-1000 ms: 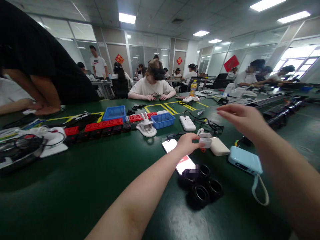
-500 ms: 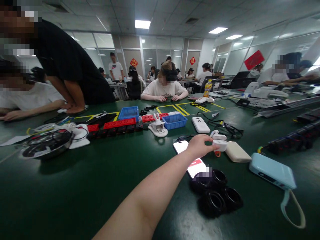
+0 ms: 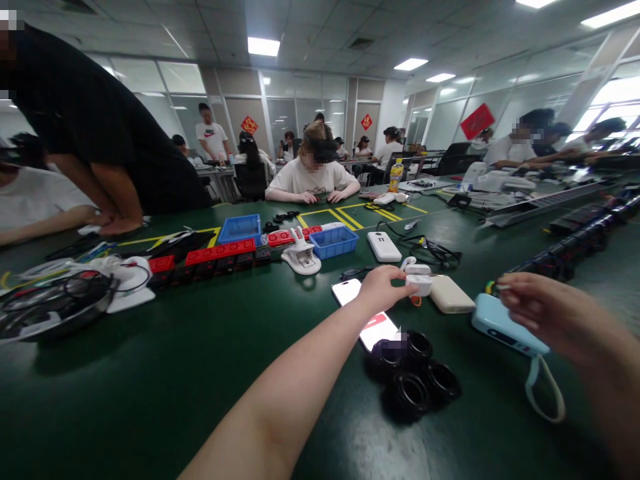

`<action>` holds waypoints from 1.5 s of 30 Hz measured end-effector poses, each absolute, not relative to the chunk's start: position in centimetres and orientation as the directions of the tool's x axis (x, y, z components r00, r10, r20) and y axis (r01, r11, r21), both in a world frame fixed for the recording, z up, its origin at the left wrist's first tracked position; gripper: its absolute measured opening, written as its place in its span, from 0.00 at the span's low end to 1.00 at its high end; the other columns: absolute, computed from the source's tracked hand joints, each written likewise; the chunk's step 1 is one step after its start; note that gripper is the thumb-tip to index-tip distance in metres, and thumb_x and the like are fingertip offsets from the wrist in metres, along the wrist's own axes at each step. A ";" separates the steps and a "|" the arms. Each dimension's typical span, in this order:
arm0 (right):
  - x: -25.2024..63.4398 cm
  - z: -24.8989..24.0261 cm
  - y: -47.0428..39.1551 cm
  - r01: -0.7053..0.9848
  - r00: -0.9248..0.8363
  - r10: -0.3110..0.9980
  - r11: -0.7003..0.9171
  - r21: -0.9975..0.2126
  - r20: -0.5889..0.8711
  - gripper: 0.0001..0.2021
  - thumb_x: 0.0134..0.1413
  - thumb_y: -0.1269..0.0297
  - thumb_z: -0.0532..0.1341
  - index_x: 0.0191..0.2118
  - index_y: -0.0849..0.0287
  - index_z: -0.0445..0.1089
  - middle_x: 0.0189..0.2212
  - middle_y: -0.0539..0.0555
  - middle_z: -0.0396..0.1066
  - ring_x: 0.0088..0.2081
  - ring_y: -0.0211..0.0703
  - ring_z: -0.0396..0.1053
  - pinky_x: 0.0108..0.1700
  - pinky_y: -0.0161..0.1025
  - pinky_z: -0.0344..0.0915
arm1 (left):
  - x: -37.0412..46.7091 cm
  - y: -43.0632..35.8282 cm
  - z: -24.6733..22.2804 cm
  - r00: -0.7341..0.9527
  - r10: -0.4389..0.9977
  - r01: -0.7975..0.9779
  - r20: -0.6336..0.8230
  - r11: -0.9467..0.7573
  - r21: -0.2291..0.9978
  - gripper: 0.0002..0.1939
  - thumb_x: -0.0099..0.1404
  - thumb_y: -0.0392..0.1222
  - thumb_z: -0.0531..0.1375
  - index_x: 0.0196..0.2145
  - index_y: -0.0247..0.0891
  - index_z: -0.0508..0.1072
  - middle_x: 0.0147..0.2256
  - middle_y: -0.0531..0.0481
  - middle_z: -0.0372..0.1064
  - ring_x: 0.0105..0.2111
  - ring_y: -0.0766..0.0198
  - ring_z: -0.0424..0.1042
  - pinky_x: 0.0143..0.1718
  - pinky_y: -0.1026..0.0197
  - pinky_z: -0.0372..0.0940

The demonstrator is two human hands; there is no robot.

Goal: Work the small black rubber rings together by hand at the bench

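Observation:
My left hand (image 3: 384, 288) reaches forward over the table, its fingers closed on a white earbud case (image 3: 419, 285). The case's lid is raised, and a white earbud (image 3: 407, 262) shows beside the lid near my fingertips. On the right, my right hand (image 3: 543, 312) is above a light blue power bank (image 3: 507, 325), thumb and fingers pinched together. A small whitish thing sits in that pinch, too small to name. Under my left wrist lies a phone (image 3: 377, 328) with a lit screen. A cream power bank (image 3: 453, 295) is just right of the case.
Several black ring-shaped parts (image 3: 411, 393) stand near the front. Farther back are a white power bank (image 3: 384, 247), black cables (image 3: 435, 252), blue trays (image 3: 334, 242), a white clip stand (image 3: 301, 257) and red-black sockets (image 3: 220, 252). A person (image 3: 313, 175) sits opposite; another leans in at left.
My right hand has come into view from the right, fingers pinched. The view has turned slightly right. My left hand still grips the open earbud case.

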State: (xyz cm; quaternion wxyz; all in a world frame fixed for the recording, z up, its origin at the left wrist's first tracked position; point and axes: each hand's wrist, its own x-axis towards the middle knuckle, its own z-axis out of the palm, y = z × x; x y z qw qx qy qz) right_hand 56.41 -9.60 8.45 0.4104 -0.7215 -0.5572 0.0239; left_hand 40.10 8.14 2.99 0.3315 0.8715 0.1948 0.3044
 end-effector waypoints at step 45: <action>55.4 7.7 -1.5 0.885 0.120 0.920 0.071 -0.460 0.373 0.30 0.38 0.53 0.63 0.50 0.58 0.63 0.46 0.58 0.66 0.40 0.49 0.66 0.39 0.43 0.64 | 40.7 8.3 2.7 0.707 0.559 0.085 0.434 -0.676 0.732 0.10 0.54 0.46 0.62 0.32 0.38 0.74 0.36 0.51 0.71 0.40 0.60 0.68 0.39 0.63 0.61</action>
